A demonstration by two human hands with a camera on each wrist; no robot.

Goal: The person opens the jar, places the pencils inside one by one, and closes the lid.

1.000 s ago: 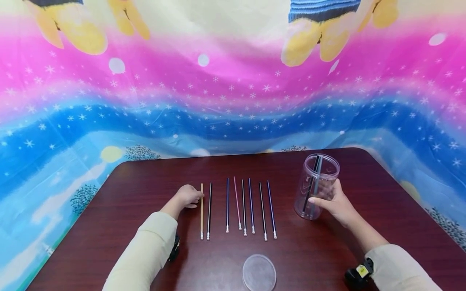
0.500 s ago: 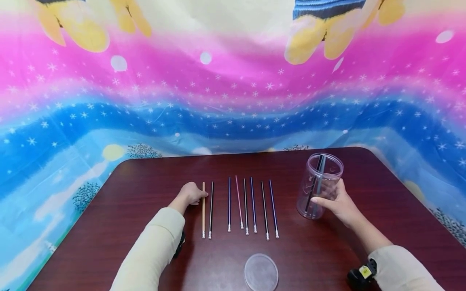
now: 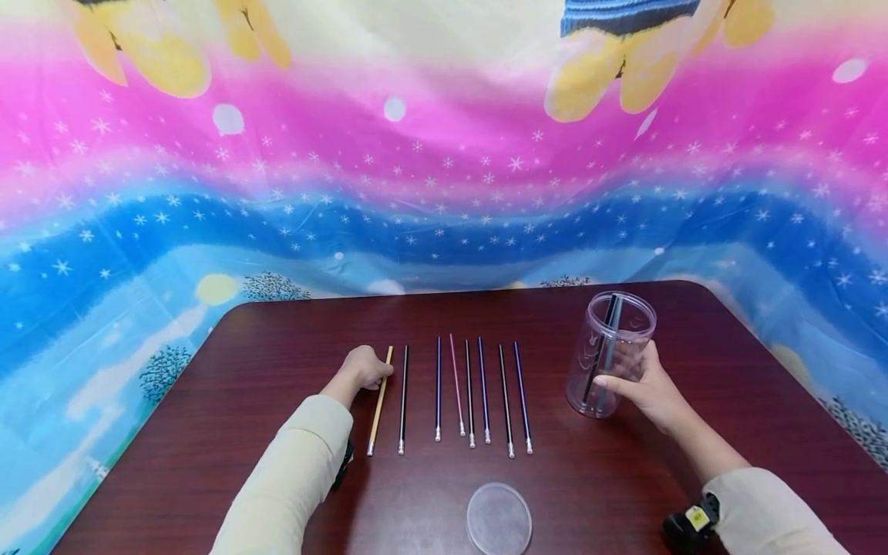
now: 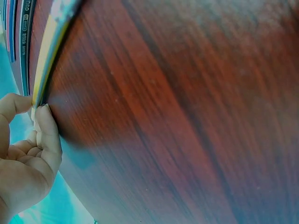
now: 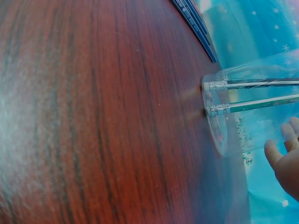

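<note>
My left hand [image 3: 364, 368] pinches a yellow pencil [image 3: 378, 408] near its far end, between thumb and forefinger. In the left wrist view the fingertips meet on the yellow pencil [image 4: 46, 58], which slants over the dark wood. Just right of it lies a black pencil [image 3: 403, 401]. My right hand [image 3: 645, 393] grips a clear plastic jar [image 3: 579, 378] from its right side, thumb across the front. Inside the upright jar lean two pencils, one black and one green; the right wrist view shows the green pencil [image 5: 261, 104] with its eraser end at the jar's bottom.
Several more pencils lie in a row mid-table, including a pink pencil [image 3: 455, 385] and a blue pencil [image 3: 523, 397]. A round clear lid [image 3: 499, 519] lies nearer the front. Behind the brown table [image 3: 291, 331] hangs a printed cloth [image 3: 444, 154].
The yellow pencil has turned from nearly straight to slanted, its eraser end swinging left in the left hand's pinch. The right hand keeps its grip on the jar.
</note>
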